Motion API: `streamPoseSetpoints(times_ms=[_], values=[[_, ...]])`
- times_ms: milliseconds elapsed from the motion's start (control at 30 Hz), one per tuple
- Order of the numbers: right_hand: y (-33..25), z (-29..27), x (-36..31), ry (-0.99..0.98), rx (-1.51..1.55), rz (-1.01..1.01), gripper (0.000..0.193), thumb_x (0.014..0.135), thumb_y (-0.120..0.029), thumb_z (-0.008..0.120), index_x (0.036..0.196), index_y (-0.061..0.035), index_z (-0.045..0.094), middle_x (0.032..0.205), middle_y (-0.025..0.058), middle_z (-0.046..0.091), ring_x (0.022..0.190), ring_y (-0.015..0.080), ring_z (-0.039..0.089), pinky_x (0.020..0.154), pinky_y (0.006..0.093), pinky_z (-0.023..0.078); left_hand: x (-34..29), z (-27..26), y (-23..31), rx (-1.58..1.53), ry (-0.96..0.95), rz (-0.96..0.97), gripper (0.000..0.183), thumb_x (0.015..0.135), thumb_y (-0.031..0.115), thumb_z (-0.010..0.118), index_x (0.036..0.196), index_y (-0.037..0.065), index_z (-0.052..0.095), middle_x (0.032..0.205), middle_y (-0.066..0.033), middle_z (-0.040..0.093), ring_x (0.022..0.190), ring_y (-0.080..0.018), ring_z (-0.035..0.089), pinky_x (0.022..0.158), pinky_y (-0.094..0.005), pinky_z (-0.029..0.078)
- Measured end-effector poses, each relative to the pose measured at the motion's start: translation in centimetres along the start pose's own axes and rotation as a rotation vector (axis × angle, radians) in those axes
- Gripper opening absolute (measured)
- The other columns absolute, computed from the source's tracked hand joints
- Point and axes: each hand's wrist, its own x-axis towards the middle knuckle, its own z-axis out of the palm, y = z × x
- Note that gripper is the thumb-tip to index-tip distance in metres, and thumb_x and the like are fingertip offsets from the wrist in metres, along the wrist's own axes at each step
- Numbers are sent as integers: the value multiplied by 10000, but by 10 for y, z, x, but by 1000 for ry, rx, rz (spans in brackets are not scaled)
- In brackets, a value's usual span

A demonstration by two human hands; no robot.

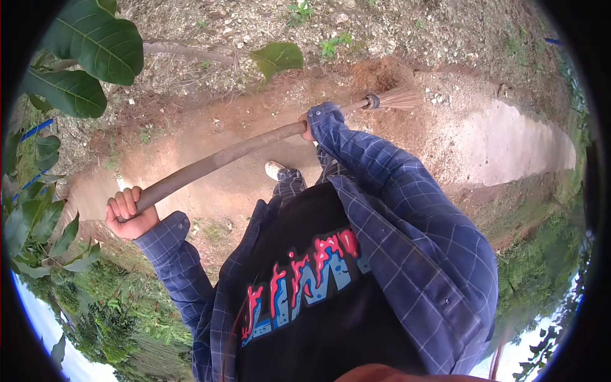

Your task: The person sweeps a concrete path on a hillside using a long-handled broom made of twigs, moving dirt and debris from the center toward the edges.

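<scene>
A long broom with a thick wooden handle (pixel 223 156) slants across in front of me, its low end at the left. My left hand (pixel 129 215) is closed round that end, fingers wrapped over the wood. Farther up, my right hand (pixel 307 130) grips the handle; the cuff of a blue checked sleeve hides most of it. Beyond this hand the handle runs to a dark binding (pixel 372 101) and a fan of thin stick bristles (pixel 401 99). The bristles are over brown dirt beside a small heap of reddish-brown debris (pixel 385 75).
A strip of pale paving (pixel 522 143) shows at the right, with soil scattered along its edge. Gravelly ground (pixel 210 28) with small weeds lies at the far side. Large green leaves (pixel 95 44) on a branch hang in at the upper left. My shoe (pixel 274 169) stands below the handle.
</scene>
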Motion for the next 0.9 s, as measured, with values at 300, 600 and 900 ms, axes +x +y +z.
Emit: streamPoseSetpoints(times_ms=[300,600,900], values=[[1,-55,-36,44,104,-157,284,588,-311,656,816,-144,686,722,93,625,717,280,625,617,416,499,-57,36,-19,163,194,144,325,834,205,466,549,175,312,475,41,297,459,-92,332,563,-271,327],[17,16,-17,-29,25,-120,208,584,-291,628,724,-148,684,635,120,604,609,311,603,576,413,486,-16,-4,-2,18,57,-64,293,848,193,437,578,151,330,508,27,318,495,-106,337,591,-291,334],[38,27,-21,348,108,-401,230,521,-307,679,670,-133,663,649,121,609,660,306,606,594,394,483,-77,38,-10,282,276,180,287,822,185,447,568,152,319,488,25,326,453,-103,309,538,-272,338]])
